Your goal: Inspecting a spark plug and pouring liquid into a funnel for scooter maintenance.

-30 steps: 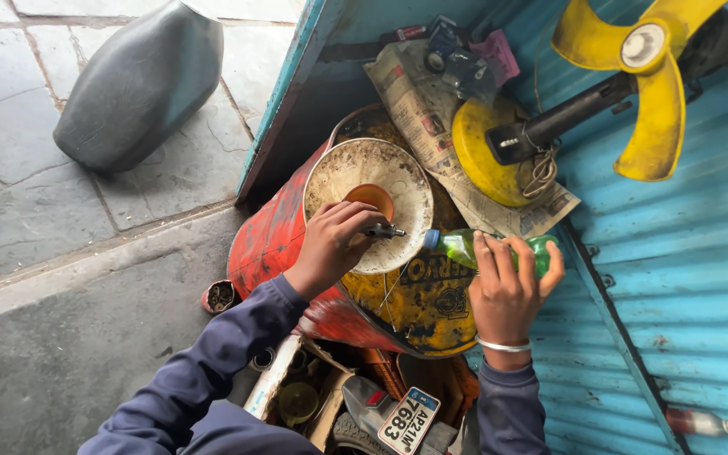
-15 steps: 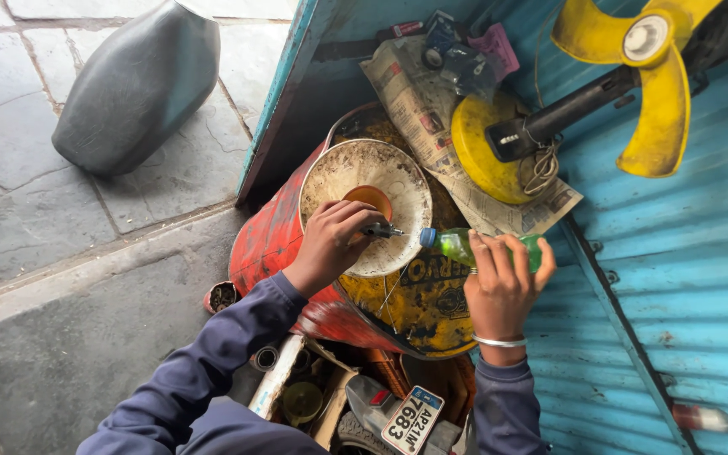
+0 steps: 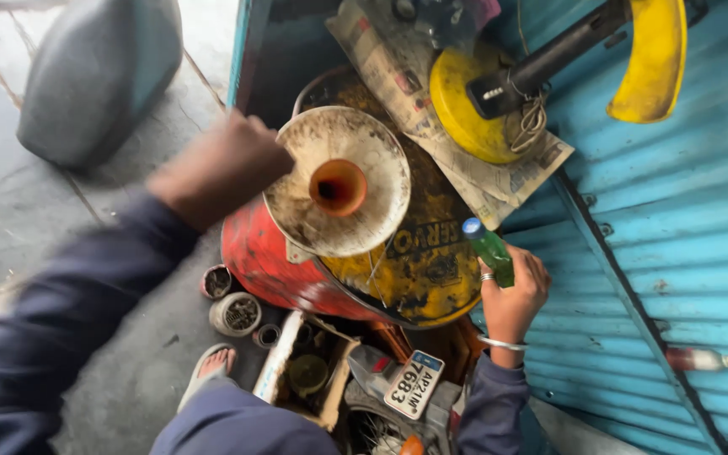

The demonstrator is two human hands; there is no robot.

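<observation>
A dirty cream funnel (image 3: 343, 181) with an orange throat sits on top of a red and yellow oil drum (image 3: 398, 261). My left hand (image 3: 216, 168) is raised and blurred at the funnel's left rim; whether it grips the rim I cannot tell. My right hand (image 3: 511, 291) holds a small green bottle (image 3: 489, 250) with a blue cap upright at the drum's right edge, beside the blue corrugated wall (image 3: 667, 253).
A yellow fan with a black motor (image 3: 532, 76) lies on newspaper behind the drum. A cardboard box of parts (image 3: 305, 375), small tins (image 3: 233, 312), a number plate (image 3: 413, 383) and my sandalled foot (image 3: 212, 366) are below. A grey vehicle seat (image 3: 94, 76) lies left.
My left hand has left the funnel's middle and swung up to the left. My right hand has turned the green bottle from lying sideways to upright. The view has moved closer.
</observation>
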